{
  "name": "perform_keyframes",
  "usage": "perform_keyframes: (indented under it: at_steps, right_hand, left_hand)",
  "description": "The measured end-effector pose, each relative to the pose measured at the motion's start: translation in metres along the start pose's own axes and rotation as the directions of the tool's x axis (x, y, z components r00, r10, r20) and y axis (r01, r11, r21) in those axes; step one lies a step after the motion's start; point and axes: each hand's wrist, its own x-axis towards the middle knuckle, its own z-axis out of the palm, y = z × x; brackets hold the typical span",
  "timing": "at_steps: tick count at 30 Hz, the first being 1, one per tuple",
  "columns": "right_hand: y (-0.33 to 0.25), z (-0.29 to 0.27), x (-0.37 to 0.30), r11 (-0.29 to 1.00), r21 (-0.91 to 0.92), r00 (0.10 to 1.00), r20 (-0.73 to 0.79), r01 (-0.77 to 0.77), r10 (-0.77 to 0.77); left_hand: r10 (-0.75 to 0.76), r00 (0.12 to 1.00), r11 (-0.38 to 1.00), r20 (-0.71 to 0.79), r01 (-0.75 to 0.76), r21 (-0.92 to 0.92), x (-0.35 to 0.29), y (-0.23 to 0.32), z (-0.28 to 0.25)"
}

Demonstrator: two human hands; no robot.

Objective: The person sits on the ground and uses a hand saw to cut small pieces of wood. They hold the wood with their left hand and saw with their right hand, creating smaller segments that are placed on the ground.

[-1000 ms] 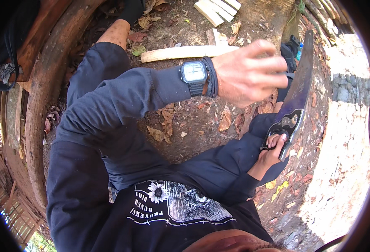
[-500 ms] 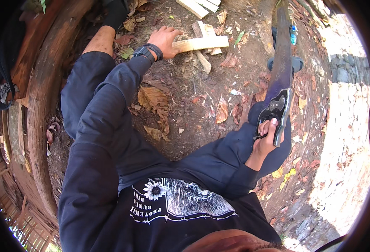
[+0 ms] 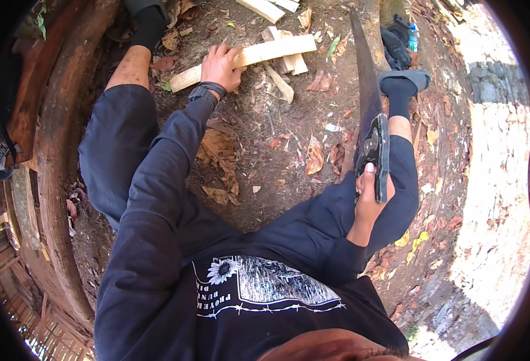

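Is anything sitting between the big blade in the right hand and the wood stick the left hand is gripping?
Nothing tall. Between the blade held by the right hand and the stick under the left hand lie only short split wood pieces and dry leaves flat on the dirt.

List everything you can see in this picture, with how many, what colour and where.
long wood strip: one, pale, on the dirt at top centre, under the left hand
split wood pieces: several, pale, scattered around the strip
big knife: one, dark blade and handle, right of centre, pointing away
dry leaves: many, brown, across the dirt
curved log: one, reddish brown, along the left
small bottle: one, blue, top right
wristwatch: one, dark, left wrist
sandal: one, grey, right foot
left hand: gripping the strip
right hand: closed on the knife handle
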Motion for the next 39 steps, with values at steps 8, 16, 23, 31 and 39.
perform_keyframes:
  at_steps: [8, 16, 23, 31, 39]
  right_hand:
    - [-0.029, -0.004, -0.101, 0.960, -0.235, 0.982, 0.076, -0.153, 0.175]
    - [-0.027, 0.018, -0.150, 0.945, -0.095, 0.933, 0.155, -0.314, 0.325]
    - [-0.041, 0.020, -0.150, 0.948, -0.314, 0.950, 0.277, -0.053, 0.144]
    - [-0.049, 0.023, -0.154, 0.951, -0.308, 0.945, 0.310, -0.008, 0.108]
    - [-0.015, -0.002, -0.131, 0.960, -0.252, 0.984, 0.096, -0.120, 0.148]
  left_hand:
    - [-0.177, 0.983, 0.983, -0.041, 0.174, -0.061, 0.013, -0.013, -0.008]
    - [-0.054, 0.995, 0.997, 0.086, 0.059, -0.054, 0.013, -0.016, -0.006]
    - [-0.065, 0.987, 0.994, 0.148, 0.078, -0.081, 0.015, -0.012, 0.001]
    - [-0.009, 0.987, 0.997, 0.159, 0.020, -0.069, 0.027, -0.011, 0.009]
    - [-0.015, 0.993, 0.990, 0.113, 0.030, -0.136, 0.020, -0.018, 0.030]
